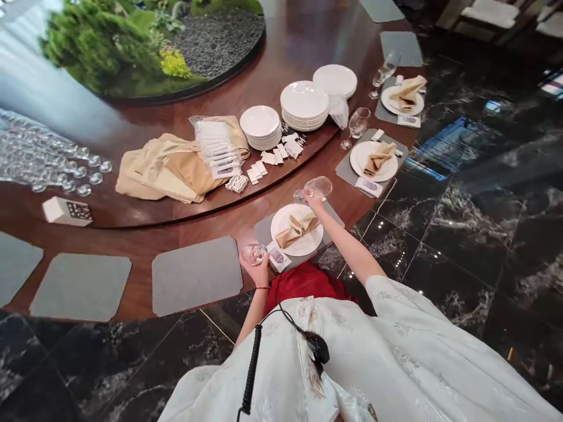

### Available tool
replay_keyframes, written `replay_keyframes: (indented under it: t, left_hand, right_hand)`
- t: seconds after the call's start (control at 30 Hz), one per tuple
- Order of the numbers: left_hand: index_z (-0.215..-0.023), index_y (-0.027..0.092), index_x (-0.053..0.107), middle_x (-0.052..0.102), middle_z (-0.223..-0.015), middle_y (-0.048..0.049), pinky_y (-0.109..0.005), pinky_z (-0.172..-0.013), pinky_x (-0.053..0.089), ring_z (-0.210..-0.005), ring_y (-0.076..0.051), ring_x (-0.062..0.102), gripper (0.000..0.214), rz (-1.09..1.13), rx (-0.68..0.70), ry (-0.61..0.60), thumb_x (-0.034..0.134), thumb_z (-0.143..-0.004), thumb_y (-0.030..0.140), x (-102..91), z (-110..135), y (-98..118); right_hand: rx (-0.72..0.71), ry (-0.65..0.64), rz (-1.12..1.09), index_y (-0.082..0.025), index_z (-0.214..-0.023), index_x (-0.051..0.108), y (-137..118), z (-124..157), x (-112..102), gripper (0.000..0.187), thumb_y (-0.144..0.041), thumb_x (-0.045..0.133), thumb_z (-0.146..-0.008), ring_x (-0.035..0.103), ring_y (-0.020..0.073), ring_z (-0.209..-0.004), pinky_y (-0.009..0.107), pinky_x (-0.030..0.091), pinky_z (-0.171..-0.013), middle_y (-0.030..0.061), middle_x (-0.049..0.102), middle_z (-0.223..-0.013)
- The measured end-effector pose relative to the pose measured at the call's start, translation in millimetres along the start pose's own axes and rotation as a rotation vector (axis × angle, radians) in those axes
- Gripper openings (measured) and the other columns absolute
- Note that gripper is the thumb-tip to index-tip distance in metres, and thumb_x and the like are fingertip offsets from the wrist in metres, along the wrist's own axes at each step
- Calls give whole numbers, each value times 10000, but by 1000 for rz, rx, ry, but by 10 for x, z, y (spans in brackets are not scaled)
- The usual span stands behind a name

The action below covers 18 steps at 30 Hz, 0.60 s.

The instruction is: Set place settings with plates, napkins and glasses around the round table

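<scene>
White embroidered robe point(303, 351) overhangs; left hand point(257, 271) cups a clear wineglass point(254, 254), right hand point(314, 201) pinches a second wineglass point(318, 187) beside a round white plate point(297, 212).

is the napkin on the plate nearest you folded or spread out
Folded: the tan napkin is gathered into pleats and lies across the middle of the white plate, with bare plate showing around it.

Massed glasses point(39, 155) blurred at left edge, chairs point(479, 14) cut off top right, card printing point(277, 255) too small to read
</scene>
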<state>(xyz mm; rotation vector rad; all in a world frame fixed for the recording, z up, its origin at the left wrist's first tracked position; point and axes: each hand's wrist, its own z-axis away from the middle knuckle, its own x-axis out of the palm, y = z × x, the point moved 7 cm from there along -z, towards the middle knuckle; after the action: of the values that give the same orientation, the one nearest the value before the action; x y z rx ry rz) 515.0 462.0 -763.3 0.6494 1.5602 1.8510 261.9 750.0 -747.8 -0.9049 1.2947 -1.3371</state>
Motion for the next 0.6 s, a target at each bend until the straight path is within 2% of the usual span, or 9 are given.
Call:
replay_keyframes:
  t: [0.07,0.13,0.27,0.43,0.53,0.6]
  left_hand:
    - [-1507,265,246,553,-1250,-118,-361,-942,548,-946,-153,654,1115,-2,12,81,903,-607,302,51,-69,36]
    - [-1520,273,226,547,-1253,-116,-366,-953,546,-968,-156,651,1116,-13,37,140,894,-627,322,115,-107,100]
    - [-1539,289,171,546,-1263,-115,-380,-961,551,-1009,-170,651,1115,-2,75,285,866,-668,295,130,-52,263]
    - [-1545,278,142,543,-1272,-123,-385,-954,563,-1016,-176,670,1090,-79,46,505,830,-702,227,-81,145,374]
    - [-1548,283,151,536,-1287,-124,-375,-928,575,-1010,-172,670,1088,-129,38,553,831,-699,251,-156,193,392]
    - [-1553,279,165,537,-1297,-126,-372,-937,569,-1020,-173,669,1101,-151,52,540,843,-686,289,-114,175,420]
  right_hand:
    - [9,-142,60,-122,-1201,625,-82,-181,377,382,-427,627,-971,615,176,-1033,377,537,-937,75,695,-1146]
    - [25,-265,115,-118,-1251,613,-70,-261,657,391,-399,632,-980,632,215,-1068,415,552,-933,78,656,-1211]
    - [61,-463,211,-132,-1309,587,97,-271,1030,408,-380,623,-988,626,236,-1095,445,553,-947,89,624,-1280]
    - [93,-590,280,-109,-1237,614,277,-291,1334,344,-345,626,-987,624,197,-1065,437,526,-968,95,651,-1232]
    - [104,-621,313,-83,-1126,640,352,-355,1411,273,-285,657,-942,578,155,-1013,399,464,-1030,90,704,-1152]
    - [108,-633,332,-81,-1120,635,399,-387,1372,284,-242,678,-889,548,145,-983,369,439,-1048,95,715,-1138]
